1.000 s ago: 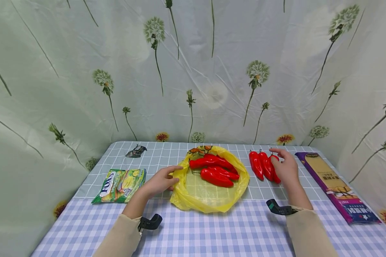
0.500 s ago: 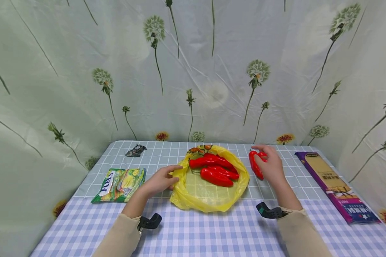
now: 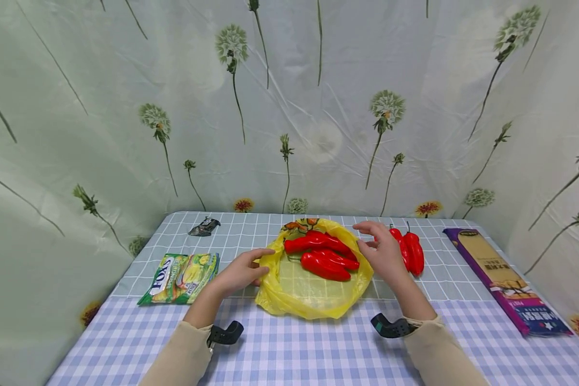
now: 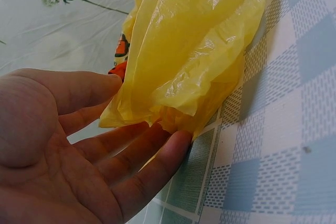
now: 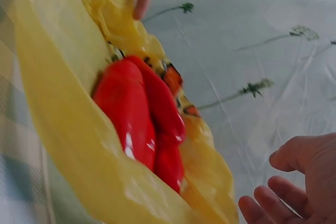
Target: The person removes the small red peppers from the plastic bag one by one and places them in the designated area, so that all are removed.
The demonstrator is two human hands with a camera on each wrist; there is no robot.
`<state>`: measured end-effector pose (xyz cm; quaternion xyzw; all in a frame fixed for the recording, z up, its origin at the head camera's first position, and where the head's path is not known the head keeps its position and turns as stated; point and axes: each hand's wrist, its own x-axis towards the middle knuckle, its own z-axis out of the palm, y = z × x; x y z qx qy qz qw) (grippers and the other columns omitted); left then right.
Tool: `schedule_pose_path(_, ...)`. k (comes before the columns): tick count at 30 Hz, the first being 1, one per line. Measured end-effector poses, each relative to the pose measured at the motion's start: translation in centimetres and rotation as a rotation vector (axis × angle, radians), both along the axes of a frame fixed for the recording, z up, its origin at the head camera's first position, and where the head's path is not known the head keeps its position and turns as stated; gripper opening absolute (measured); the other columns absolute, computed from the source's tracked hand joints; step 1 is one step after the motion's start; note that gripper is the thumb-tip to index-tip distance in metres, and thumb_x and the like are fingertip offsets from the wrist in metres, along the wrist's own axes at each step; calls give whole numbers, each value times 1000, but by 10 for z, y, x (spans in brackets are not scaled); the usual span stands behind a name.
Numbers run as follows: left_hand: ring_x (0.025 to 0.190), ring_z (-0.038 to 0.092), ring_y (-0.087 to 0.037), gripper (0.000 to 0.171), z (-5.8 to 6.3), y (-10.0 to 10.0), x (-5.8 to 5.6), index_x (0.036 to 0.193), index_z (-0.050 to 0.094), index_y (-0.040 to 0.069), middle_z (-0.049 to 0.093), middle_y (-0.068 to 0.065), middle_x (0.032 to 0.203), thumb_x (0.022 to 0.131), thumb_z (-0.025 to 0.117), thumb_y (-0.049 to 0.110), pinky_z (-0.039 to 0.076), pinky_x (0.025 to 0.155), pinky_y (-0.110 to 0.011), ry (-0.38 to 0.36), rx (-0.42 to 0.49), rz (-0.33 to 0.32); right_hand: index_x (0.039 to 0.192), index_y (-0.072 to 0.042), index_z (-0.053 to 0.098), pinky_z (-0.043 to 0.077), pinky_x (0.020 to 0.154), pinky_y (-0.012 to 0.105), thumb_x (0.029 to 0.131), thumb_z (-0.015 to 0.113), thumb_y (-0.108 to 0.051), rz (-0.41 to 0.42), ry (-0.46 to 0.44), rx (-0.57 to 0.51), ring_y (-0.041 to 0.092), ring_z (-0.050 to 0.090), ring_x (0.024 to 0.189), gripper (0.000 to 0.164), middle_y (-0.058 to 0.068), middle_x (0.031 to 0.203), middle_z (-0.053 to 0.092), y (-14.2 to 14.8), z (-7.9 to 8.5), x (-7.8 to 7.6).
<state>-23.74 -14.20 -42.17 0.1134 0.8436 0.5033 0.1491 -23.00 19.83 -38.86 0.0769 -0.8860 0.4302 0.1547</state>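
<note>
A yellow plastic bag (image 3: 313, 308) lies with its mouth spread wide, several glossy red peppers (image 3: 325, 266) inside. My left hand (image 3: 238, 273) is at the bag's left rim. In the left wrist view its thumb and loosely extended fingers touch the bag's side, some fingertips hidden by the plastic. At the right rim is my right hand (image 3: 381, 252), fingers spread and nothing between them; the right wrist view shows its thumb and fingers (image 5: 257, 208) apart. More red peppers (image 3: 415, 254) lie just right of this hand, which partly hides the leftmost one.
A green FOX'S candy packet (image 3: 180, 279) lies left of the bag, with a small black wrapper (image 3: 205, 227) behind it. A long purple and tan packet (image 3: 499, 279) lies along the table's right side. A flower-printed curtain hangs behind the table.
My right hand has moved left across the loose peppers, from the rightmost one to the bag's right rim. The peppers have stayed where they were, and my left hand has not moved.
</note>
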Motion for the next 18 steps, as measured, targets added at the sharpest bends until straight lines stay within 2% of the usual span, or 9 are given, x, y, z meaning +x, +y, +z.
schedule_pose_path(5, 89, 62, -16, 45, 1, 0, 0, 144, 52, 15, 50, -13, 147, 100, 58, 13, 59, 72, -30, 7, 9, -5, 126, -10, 62, 56, 93, 50, 91, 68, -6, 40, -10, 3, 34, 60, 122, 36, 13, 133, 57, -12, -5, 1)
schedule_pose_path(18, 89, 62, -16, 45, 0, 0, 0, 145, 53, 16, 50, -13, 148, 100, 58, 14, 59, 72, -30, 14, 0, -4, 130, -12, 61, 58, 92, 44, 89, 71, -7, 171, -143, 54, 33, 62, 120, 43, 13, 132, 63, -35, -17, 5)
